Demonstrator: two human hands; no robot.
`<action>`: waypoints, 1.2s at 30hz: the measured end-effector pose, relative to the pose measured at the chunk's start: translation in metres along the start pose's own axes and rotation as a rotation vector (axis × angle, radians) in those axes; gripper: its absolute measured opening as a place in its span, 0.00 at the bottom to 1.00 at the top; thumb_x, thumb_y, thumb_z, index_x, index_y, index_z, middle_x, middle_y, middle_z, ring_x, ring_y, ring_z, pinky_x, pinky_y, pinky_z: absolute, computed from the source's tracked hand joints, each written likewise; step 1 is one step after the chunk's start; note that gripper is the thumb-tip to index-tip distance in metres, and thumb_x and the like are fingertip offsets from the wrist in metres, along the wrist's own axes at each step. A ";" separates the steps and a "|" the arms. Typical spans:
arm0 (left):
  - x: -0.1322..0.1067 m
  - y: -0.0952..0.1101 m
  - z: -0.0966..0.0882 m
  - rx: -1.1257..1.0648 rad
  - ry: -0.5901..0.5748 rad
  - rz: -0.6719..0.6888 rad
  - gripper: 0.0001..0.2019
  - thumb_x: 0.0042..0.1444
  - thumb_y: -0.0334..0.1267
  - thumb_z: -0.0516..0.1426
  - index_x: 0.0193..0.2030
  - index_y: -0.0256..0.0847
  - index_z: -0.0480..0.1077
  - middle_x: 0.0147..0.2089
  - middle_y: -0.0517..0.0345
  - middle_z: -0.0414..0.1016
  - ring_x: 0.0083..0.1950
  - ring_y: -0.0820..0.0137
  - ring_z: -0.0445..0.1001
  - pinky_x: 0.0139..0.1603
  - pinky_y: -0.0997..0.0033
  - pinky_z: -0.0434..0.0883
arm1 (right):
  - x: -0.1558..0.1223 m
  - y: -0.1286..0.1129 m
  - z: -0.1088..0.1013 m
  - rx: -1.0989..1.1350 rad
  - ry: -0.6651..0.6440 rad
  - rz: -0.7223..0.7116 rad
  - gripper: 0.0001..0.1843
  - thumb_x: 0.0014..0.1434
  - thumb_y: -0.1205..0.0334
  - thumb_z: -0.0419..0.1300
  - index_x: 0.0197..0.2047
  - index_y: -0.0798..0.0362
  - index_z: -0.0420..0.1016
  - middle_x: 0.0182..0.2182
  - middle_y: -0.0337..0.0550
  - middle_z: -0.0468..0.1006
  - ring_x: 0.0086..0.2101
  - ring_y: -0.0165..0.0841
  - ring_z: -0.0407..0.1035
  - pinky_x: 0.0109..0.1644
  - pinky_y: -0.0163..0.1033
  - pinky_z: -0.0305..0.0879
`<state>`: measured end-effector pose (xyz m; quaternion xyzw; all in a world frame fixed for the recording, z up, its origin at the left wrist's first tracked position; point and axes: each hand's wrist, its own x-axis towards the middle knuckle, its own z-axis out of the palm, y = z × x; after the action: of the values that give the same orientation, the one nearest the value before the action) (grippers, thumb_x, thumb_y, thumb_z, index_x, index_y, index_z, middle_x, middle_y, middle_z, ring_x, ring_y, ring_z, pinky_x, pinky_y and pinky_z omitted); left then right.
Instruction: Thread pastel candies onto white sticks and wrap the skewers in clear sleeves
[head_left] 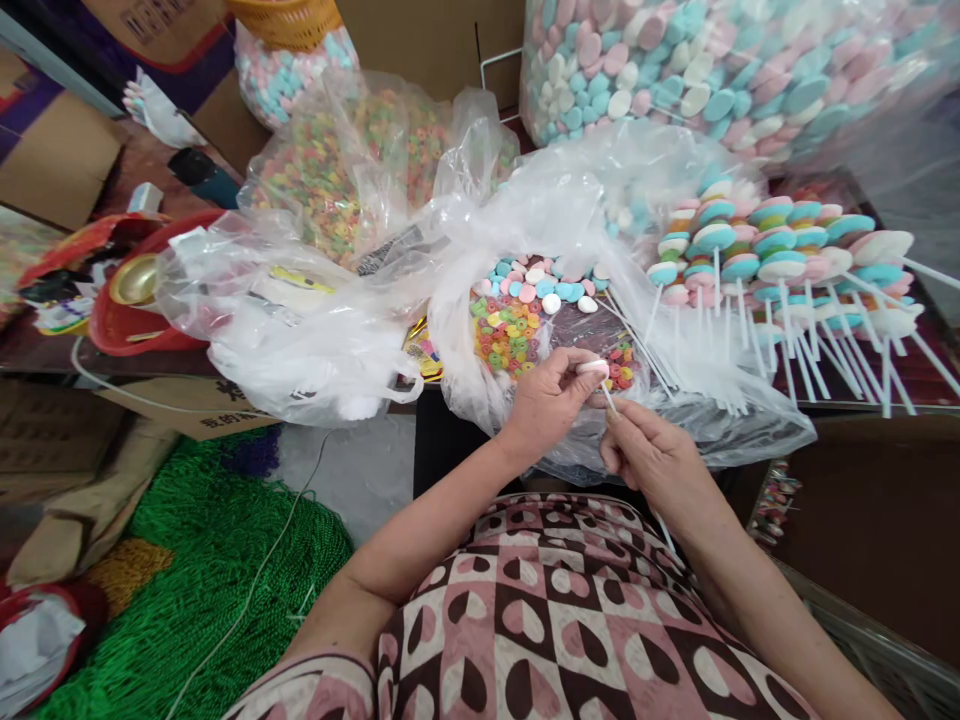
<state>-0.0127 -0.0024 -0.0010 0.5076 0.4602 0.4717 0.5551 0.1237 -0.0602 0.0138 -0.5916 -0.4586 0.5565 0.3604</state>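
My left hand (547, 400) pinches a pink and white marshmallow (592, 369) between thumb and fingers. My right hand (651, 448) is closed round a white stick (610, 402), whose upper end meets the marshmallow. Just beyond my hands lie small ring-shaped gummies (506, 332) in mixed colours, with a smaller pile of red and yellow ones (619, 366) close to my fingers. Loose pink, blue and white marshmallows (551, 284) lie behind them. Bare white sticks (637, 335) rest to the right of the gummies.
Stacked marshmallow skewers (787, 250) lie at the right, sticks overhanging the table edge. A large bag of marshmallows (675, 70) and a bag of gummy rings (360, 150) stand behind. A red basin (120, 310) sits left; green strands (225, 560) cover the floor below.
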 end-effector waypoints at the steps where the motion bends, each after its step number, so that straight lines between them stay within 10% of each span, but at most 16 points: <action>1: 0.001 0.001 -0.002 0.025 0.028 0.025 0.06 0.57 0.42 0.62 0.38 0.44 0.74 0.35 0.61 0.76 0.33 0.74 0.73 0.39 0.74 0.69 | -0.002 -0.001 -0.002 -0.028 -0.018 0.005 0.19 0.63 0.49 0.56 0.49 0.51 0.78 0.17 0.33 0.69 0.16 0.27 0.55 0.20 0.34 0.52; 21: -0.011 0.012 -0.005 0.374 -0.241 0.301 0.13 0.64 0.37 0.52 0.49 0.46 0.76 0.50 0.52 0.79 0.54 0.64 0.75 0.59 0.64 0.68 | -0.001 0.015 -0.001 0.351 0.121 0.028 0.18 0.57 0.44 0.65 0.30 0.51 0.72 0.15 0.31 0.61 0.15 0.24 0.49 0.18 0.32 0.43; 26: 0.022 0.023 -0.046 0.912 -0.049 0.328 0.13 0.63 0.34 0.52 0.47 0.41 0.77 0.46 0.47 0.77 0.53 0.59 0.71 0.60 0.57 0.64 | 0.000 0.012 -0.002 0.403 0.158 0.026 0.17 0.57 0.46 0.65 0.36 0.53 0.76 0.14 0.31 0.61 0.15 0.23 0.49 0.18 0.31 0.42; 30: 0.040 0.023 -0.067 1.386 -0.201 0.310 0.13 0.61 0.36 0.56 0.49 0.37 0.76 0.55 0.43 0.73 0.59 0.50 0.65 0.59 0.50 0.61 | -0.001 0.014 0.000 0.422 0.152 0.035 0.18 0.56 0.45 0.66 0.36 0.53 0.76 0.14 0.31 0.62 0.15 0.23 0.50 0.18 0.31 0.43; 36: 0.042 0.026 -0.068 1.533 -0.345 0.348 0.11 0.63 0.39 0.55 0.44 0.38 0.77 0.54 0.46 0.71 0.59 0.53 0.63 0.58 0.51 0.59 | -0.002 0.015 0.002 0.415 0.153 0.053 0.19 0.56 0.44 0.66 0.36 0.53 0.76 0.14 0.31 0.62 0.15 0.23 0.50 0.18 0.31 0.43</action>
<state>-0.0760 0.0487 0.0199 0.8775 0.4780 0.0193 0.0341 0.1241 -0.0667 0.0002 -0.5571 -0.2899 0.6018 0.4933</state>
